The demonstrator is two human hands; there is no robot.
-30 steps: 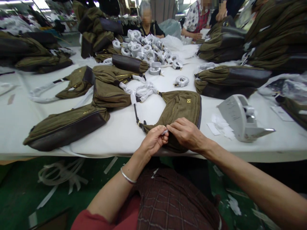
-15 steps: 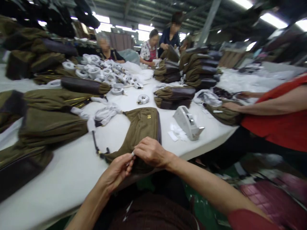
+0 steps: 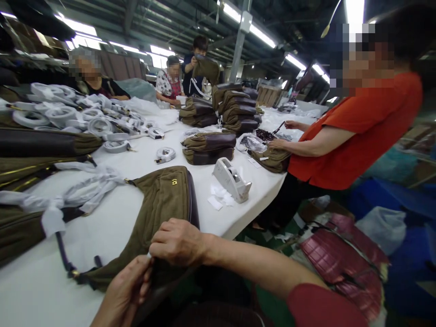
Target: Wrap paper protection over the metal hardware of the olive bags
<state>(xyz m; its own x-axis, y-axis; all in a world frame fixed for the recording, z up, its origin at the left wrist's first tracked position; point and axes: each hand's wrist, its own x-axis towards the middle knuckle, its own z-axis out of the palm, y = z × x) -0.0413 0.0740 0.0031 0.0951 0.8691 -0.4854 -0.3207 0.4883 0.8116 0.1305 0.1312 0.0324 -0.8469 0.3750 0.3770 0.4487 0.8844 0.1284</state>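
An olive fabric handbag [image 3: 160, 200] with dark brown trim and a small gold emblem lies at the table's near edge. Over its lower edge my left hand [image 3: 127, 286] pinches a small white piece [image 3: 149, 255], too small to tell whether paper or tape. My right hand [image 3: 179, 243] is closed against the same piece, its fingertips touching those of my left. The bag's strap [image 3: 64, 254], partly wrapped in white, curves off to the left. Both hands cover the bag's near part.
A grey tape dispenser [image 3: 231, 179] stands right of the bag beside white paper scraps [image 3: 220, 197]. Wrapped straps [image 3: 61, 113] are heaped at the back left. Olive bags [image 3: 238, 109] are stacked behind. A person in red [image 3: 357, 131] works at the right.
My view has swung to the right, so the table's things sit further left and the person in red shows more fully. A person at the back has lifted a bag. My hands keep their pinch.
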